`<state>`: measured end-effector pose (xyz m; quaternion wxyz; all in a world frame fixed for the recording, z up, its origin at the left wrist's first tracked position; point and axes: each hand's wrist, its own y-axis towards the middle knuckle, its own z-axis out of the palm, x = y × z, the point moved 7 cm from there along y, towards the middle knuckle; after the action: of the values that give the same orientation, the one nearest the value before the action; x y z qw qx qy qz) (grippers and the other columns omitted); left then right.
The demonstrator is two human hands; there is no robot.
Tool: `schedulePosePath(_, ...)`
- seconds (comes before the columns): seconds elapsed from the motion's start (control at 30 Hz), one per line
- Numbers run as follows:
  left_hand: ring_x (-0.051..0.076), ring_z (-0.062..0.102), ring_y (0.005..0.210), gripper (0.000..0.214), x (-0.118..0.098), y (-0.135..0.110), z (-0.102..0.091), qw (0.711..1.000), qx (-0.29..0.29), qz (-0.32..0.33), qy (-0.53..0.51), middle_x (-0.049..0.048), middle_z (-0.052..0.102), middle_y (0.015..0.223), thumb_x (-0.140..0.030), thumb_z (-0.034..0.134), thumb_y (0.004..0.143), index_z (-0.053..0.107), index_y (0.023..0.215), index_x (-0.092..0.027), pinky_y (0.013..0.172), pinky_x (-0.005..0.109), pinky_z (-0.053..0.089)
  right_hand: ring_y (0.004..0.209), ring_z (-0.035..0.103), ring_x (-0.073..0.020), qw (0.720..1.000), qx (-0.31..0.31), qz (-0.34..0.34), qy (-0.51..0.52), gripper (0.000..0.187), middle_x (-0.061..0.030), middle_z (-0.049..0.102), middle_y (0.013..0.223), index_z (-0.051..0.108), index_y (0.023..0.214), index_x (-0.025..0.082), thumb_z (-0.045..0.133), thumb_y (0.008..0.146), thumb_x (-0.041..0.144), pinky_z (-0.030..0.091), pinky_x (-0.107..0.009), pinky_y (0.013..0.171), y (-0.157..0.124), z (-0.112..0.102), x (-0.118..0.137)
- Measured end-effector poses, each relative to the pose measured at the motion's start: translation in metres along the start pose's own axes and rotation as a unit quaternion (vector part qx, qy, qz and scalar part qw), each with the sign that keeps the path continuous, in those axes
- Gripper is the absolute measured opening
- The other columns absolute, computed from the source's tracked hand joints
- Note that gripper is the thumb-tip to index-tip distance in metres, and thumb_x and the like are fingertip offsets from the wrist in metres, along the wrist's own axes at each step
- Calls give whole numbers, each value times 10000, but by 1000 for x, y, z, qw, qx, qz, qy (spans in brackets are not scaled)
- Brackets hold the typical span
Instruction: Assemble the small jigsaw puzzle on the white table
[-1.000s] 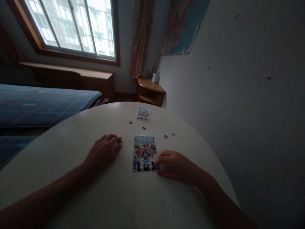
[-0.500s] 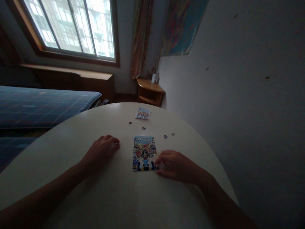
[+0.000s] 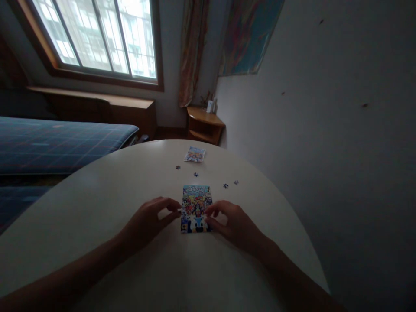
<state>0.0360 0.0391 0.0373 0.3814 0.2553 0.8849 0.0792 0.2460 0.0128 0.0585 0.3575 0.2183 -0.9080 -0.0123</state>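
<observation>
A nearly complete jigsaw puzzle [image 3: 196, 199] with a crowded, colourful cartoon picture lies flat on the white round table [image 3: 156, 264]. At its left edge is my left hand [image 3: 152, 219], thumb and forefinger pinched on a small puzzle piece [image 3: 179, 211]. My right hand [image 3: 231, 221] reaches over the puzzle's right edge. Its thumb and forefinger are curled close together at the picture, and whatever is between them is hidden. Beyond the puzzle lie loose puzzle pieces: one [image 3: 177, 167] at the left, one [image 3: 196, 174] in the middle, and a dark one [image 3: 225, 186] beside a pale one [image 3: 236, 182] at the right.
A small printed packet or card [image 3: 195, 154] lies near the table's far edge. Past the table are a bed with a blue plaid mattress [image 3: 65, 143], a wooden corner shelf [image 3: 205, 119] and a window [image 3: 97, 39]. A pale wall [image 3: 308, 143] runs along the right.
My left hand has moved right to the puzzle's left edge with the small piece. My right hand has shifted slightly up and left over the puzzle's right side. The loose pieces stayed put.
</observation>
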Motion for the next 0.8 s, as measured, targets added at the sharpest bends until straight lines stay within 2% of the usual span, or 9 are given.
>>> schedulePosePath(0.1, 155, 670, 695, 140, -24, -8, 11, 999, -5, 23, -47, -17, 703, 791, -360, 647, 884, 662, 965, -246, 706, 289, 550, 818, 649, -160, 994, 17, 11, 106, 249, -40, 718, 942, 647, 1086, 203, 692, 854, 282, 490, -278, 722, 1, 18, 10)
schedulePosePath(0.2, 142, 668, 669, 137, -34, -13, 19, 996, -10, 42, -73, -29, 693, 755, -347, 688, 870, 638, 924, -231, 670, 265, 550, 769, 642, -141, 986, 45, -1, 162, 177, -22, 728, 878, 692, 1030, 200, 673, 863, 258, 479, -257, 698, 1, 30, 18)
schedulePosePath(0.27, 145, 672, 687, 126, -34, -14, 22, 996, -6, 53, -68, -22, 697, 780, -336, 687, 879, 628, 898, -226, 663, 265, 552, 732, 630, -133, 985, 49, 5, 163, 113, -15, 730, 835, 729, 942, 199, 662, 866, 248, 462, -245, 666, 1, 28, 17)
schedulePosePath(0.33, 170, 689, 797, 126, -37, -15, 26, 996, 9, 80, -39, 4, 717, 891, -319, 677, 891, 629, 968, -231, 730, 302, 568, 723, 621, -133, 988, 43, 15, 148, 156, -16, 735, 840, 740, 989, 210, 644, 878, 261, 450, -244, 651, 1, 18, 12)
schedulePosePath(0.4, 217, 668, 1008, 219, -43, -18, 31, 990, 44, 134, 6, 43, 708, 1096, -301, 667, 897, 614, 1101, -242, 878, 385, 556, 726, 617, -137, 992, 26, 28, 119, 233, -18, 737, 850, 727, 1091, 221, 617, 891, 266, 448, -253, 664, 2, 4, 3)
schedulePosePath(0.47, 267, 577, 1211, 377, -51, -22, 39, 977, 99, 185, 49, 69, 625, 1313, -288, 667, 886, 565, 1248, -256, 1008, 469, 495, 737, 627, -144, 995, 12, 51, 86, 218, -23, 741, 843, 745, 1046, 213, 619, 873, 250, 447, -259, 672, 2, -9, -10)
schedulePosePath(0.53, 299, 494, 1312, 515, -54, -26, 45, 963, 155, 205, 78, 69, 519, 1449, -282, 665, 872, 499, 1360, -277, 1069, 514, 442, 729, 627, -145, 995, 14, 76, 66, 201, -23, 738, 815, 757, 993, 199, 623, 845, 223, 445, -256, 662, 2, -15, -22)
schedulePosePath(0.63, 310, 466, 1339, 601, -57, -28, 48, 953, 202, 207, 92, 55, 465, 1498, -275, 630, 879, 424, 1444, -301, 1095, 522, 418, 688, 608, -136, 993, 37, 94, 58, 184, -12, 713, 759, 757, 951, 186, 639, 811, 212, 443, -249, 644, 2, -12, -32)
schedulePosePath(0.8, 310, 464, 1338, 600, -58, -28, 49, 948, 216, 207, 105, 54, 470, 1494, -262, 602, 885, 411, 1453, -290, 1100, 519, 410, 666, 601, -131, 990, 68, 99, 68, 161, -15, 692, 745, 751, 923, 173, 650, 807, 221, 446, -241, 619, 1, 0, -34)
